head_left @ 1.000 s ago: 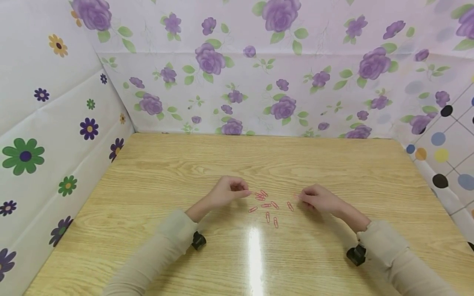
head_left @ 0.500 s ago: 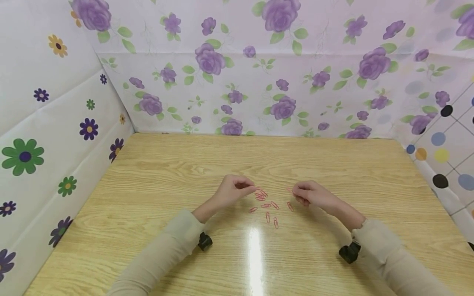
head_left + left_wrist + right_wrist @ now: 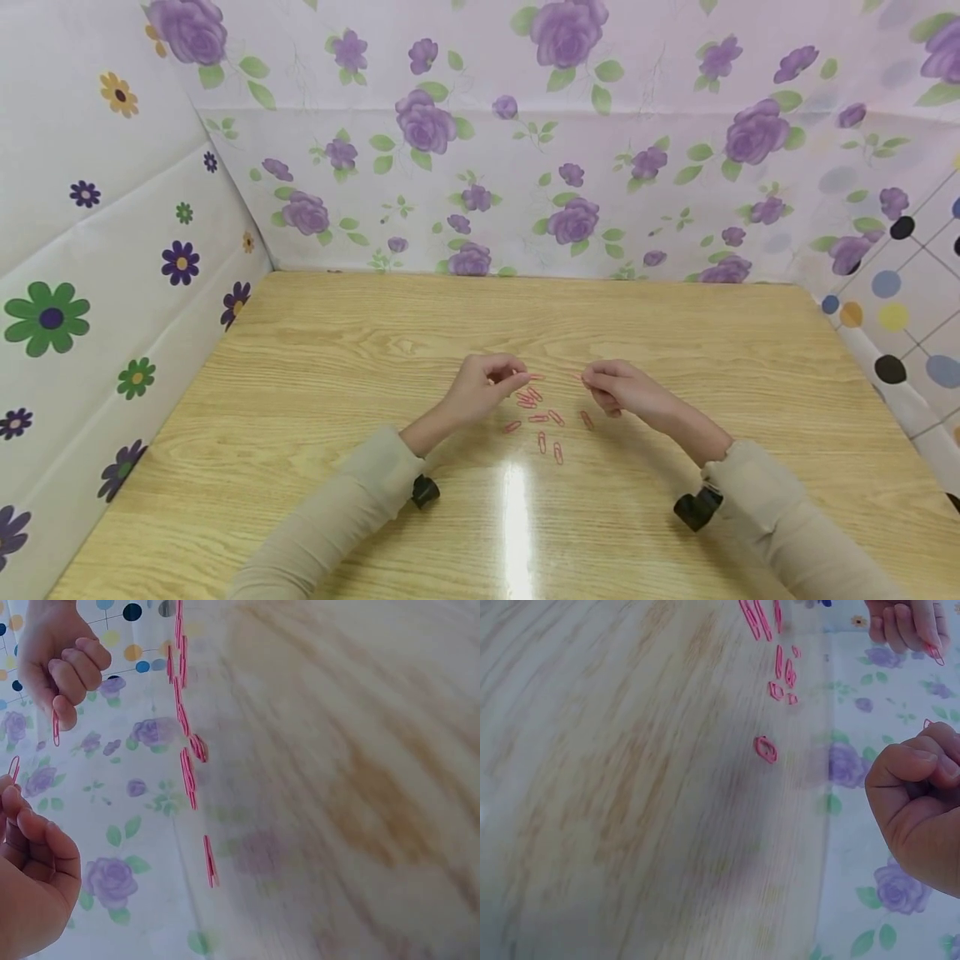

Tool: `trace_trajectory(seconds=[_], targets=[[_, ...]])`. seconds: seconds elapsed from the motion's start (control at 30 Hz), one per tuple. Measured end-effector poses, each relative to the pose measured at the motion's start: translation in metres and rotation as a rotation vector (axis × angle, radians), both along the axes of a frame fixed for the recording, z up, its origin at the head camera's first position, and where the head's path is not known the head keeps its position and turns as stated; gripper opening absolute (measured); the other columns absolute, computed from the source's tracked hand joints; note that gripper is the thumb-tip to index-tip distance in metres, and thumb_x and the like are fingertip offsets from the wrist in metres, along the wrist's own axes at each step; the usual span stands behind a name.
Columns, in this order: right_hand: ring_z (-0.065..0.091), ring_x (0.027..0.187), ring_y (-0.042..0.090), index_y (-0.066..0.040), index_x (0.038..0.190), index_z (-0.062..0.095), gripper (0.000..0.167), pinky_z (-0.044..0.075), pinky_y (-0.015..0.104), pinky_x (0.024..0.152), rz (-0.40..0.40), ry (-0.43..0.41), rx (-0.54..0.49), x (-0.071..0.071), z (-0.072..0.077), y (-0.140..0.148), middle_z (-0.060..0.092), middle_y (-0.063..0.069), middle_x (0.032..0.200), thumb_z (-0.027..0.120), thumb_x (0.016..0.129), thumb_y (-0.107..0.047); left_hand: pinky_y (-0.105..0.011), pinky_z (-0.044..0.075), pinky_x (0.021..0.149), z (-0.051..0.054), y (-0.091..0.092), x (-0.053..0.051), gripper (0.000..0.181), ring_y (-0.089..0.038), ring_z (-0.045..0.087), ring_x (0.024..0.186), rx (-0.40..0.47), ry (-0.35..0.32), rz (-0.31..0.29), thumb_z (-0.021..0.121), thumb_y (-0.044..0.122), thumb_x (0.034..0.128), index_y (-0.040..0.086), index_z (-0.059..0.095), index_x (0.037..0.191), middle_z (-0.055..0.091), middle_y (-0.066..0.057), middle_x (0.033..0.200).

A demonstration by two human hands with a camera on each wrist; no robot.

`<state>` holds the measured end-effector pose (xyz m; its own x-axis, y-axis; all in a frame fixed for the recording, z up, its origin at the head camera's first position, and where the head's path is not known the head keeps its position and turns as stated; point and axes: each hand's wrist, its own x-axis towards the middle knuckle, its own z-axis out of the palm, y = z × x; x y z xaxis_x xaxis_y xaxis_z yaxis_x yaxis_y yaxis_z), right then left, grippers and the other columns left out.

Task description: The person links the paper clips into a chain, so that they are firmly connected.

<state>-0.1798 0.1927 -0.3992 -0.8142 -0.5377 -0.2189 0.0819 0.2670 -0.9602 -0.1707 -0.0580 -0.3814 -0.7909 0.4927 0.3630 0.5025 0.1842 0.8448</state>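
Clips (image 3: 558, 452) lie in a loose scatter (image 3: 538, 418) on the tabletop (image 3: 360, 517) in the head view. At the scatter's far edge, the left hand (image 3: 486, 387) pinches a first clip (image 3: 537, 377) in a narrow grip; right of the scatter's far edge, the right hand (image 3: 626, 390) pinches a second clip (image 3: 575, 373) likewise, with a gap between the two.

The left wrist view shows both held clips against flowered cloth (image 3: 161, 847), apart from the scatter, the second clip gripped by one end.

In the right wrist view, the right fingers hide most of the second clip. Each clip should be very light, stiff yet springy, perhaps slippery; best pinched at one rounded end, leaving the other loop bare.
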Motion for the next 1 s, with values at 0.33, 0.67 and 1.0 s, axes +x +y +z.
trace_trajectory(seconds=[0.33, 0.67, 1.0], targets=[[0.026, 0.047, 0.012, -0.002, 0.080, 0.045, 0.027, 0.029, 0.028, 0.050, -0.011, 0.021, 0.025, -0.001, 0.007, -0.008, 0.030, 0.000, 0.055, 0.035, 0.100, -0.017, -0.018, 0.033, 0.048, 0.001, 0.008, 0.000, 0.010, -0.005, 0.040, 0.051, 0.015, 0.036, 0.009, 0.061, 0.001, 0.0855, -0.008, 0.065, 0.084, 0.053, -0.007, 0.057], [0.023, 0.047, 0.012, -0.002, 0.075, 0.041, 0.030, 0.025, 0.030, 0.049, -0.001, 0.019, -0.008, -0.003, 0.011, -0.017, 0.028, 0.000, 0.055, 0.034, 0.100, -0.016, -0.018, 0.032, 0.046, -0.001, 0.016, -0.001, 0.008, -0.006, 0.040, 0.049, 0.028, 0.069, 0.007, 0.060, -0.001, 0.0855, -0.008, 0.065, 0.085, 0.055, -0.012, 0.060], [0.023, 0.047, 0.012, 0.002, 0.077, 0.040, 0.031, 0.024, 0.029, 0.049, 0.006, 0.029, -0.045, -0.002, 0.013, -0.020, 0.028, 0.000, 0.055, 0.033, 0.100, -0.017, -0.020, 0.036, 0.046, -0.029, 0.023, -0.017, 0.011, -0.009, 0.044, 0.049, 0.008, 0.098, 0.039, 0.062, 0.010, 0.0870, 0.001, 0.067, 0.084, 0.056, -0.004, 0.058]])
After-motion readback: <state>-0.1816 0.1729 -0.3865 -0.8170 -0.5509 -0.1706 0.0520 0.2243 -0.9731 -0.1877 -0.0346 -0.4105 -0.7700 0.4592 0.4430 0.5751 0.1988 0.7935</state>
